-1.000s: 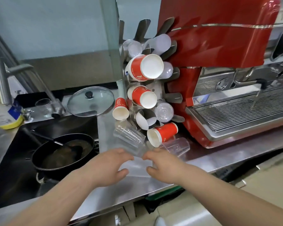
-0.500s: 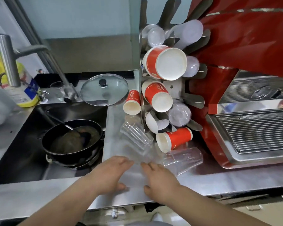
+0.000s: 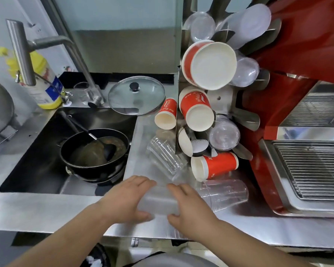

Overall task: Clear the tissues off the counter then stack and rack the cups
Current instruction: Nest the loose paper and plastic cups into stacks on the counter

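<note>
Hands, left (image 3: 126, 197) and right (image 3: 189, 206), palms inward, fingers grasping a clear cup (image 3: 159, 199) between them.

The steel counter (image 3: 139, 168) carries toppled clear cups (image 3: 165, 155), red paper cups (image 3: 214, 167) and a glass lid (image 3: 136, 95).

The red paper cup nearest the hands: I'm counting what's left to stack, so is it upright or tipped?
Tipped. The red paper cup lies sideways on the counter, rim facing left.

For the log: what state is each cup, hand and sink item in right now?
Left hand: gripping clear cup.
Right hand: gripping same cup.
Clear cup: on its side, between hands.
Clear cup stack: lying on counter.
Red cup: tipped over.
Pan: dirty, in sink.
Glass lid: off pan.
</note>
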`<state>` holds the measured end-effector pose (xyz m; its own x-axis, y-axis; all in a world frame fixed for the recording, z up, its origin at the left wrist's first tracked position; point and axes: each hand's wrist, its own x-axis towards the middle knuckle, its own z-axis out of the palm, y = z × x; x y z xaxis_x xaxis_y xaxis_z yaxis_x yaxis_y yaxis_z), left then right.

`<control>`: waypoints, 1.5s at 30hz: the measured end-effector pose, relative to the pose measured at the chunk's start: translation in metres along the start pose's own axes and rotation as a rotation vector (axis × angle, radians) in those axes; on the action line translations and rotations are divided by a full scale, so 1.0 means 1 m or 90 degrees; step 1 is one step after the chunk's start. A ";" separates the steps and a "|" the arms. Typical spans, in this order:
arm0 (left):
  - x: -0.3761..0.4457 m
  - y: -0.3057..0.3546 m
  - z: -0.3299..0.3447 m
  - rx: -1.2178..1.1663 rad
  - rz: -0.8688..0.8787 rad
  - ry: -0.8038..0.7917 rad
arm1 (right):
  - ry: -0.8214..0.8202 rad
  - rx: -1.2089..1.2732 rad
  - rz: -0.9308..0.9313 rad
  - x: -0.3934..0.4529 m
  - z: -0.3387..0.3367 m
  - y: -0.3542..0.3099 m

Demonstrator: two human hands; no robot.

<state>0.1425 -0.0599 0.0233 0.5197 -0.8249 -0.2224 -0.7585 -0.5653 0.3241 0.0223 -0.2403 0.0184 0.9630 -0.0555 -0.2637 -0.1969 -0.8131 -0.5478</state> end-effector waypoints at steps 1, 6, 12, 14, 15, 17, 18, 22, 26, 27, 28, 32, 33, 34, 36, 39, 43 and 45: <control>-0.001 0.000 -0.002 -0.015 -0.004 0.008 | 0.015 0.013 -0.013 0.000 -0.004 -0.002; -0.005 0.002 -0.004 -0.115 -0.040 0.019 | 0.076 0.083 -0.064 -0.001 -0.026 -0.020; -0.009 -0.012 0.006 -0.223 -0.067 0.021 | 0.118 0.072 -0.074 0.004 -0.032 -0.046; -0.012 -0.018 0.006 -0.243 -0.063 0.009 | 0.119 0.060 -0.072 0.005 -0.029 -0.055; -0.013 -0.021 0.007 -0.253 -0.061 0.002 | 0.118 0.059 -0.070 0.005 -0.027 -0.059; -0.015 -0.029 0.006 -0.261 -0.053 -0.017 | 0.115 0.069 -0.054 0.009 -0.021 -0.069; -0.015 -0.032 0.007 -0.260 -0.047 -0.025 | 0.111 0.073 -0.046 0.010 -0.019 -0.073; -0.014 -0.050 0.011 -0.305 -0.012 -0.041 | 0.100 0.096 -0.019 0.017 -0.007 -0.087; -0.011 -0.063 0.019 -0.353 0.023 -0.052 | 0.089 0.096 0.009 0.020 0.001 -0.099; -0.010 -0.065 0.020 -0.361 0.034 -0.051 | 0.087 0.098 0.015 0.020 0.002 -0.100; -0.010 -0.068 0.021 -0.367 0.046 -0.051 | 0.087 0.104 0.021 0.020 0.003 -0.101; -0.008 -0.072 0.020 -0.373 0.076 -0.057 | 0.087 0.137 0.048 0.020 0.008 -0.101; -0.007 -0.072 0.019 -0.366 0.082 -0.061 | 0.090 0.141 0.050 0.020 0.009 -0.101; -0.007 -0.072 0.019 -0.359 0.087 -0.066 | 0.095 0.144 0.050 0.020 0.010 -0.100; -0.005 -0.073 0.018 -0.352 0.095 -0.075 | 0.099 0.147 0.055 0.020 0.010 -0.099; -0.004 -0.072 0.018 -0.350 0.105 -0.080 | 0.084 0.151 0.063 0.018 0.009 -0.096; -0.006 -0.069 0.017 -0.344 0.114 -0.090 | 0.043 0.167 0.097 0.012 0.005 -0.094; -0.006 -0.069 0.016 -0.346 0.122 -0.091 | 0.031 0.168 0.090 0.011 0.003 -0.092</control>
<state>0.1850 -0.0159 -0.0127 0.3064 -0.9256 -0.2222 -0.5039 -0.3558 0.7871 0.0503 -0.1641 0.0634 0.9289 -0.1904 -0.3175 -0.3648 -0.6169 -0.6974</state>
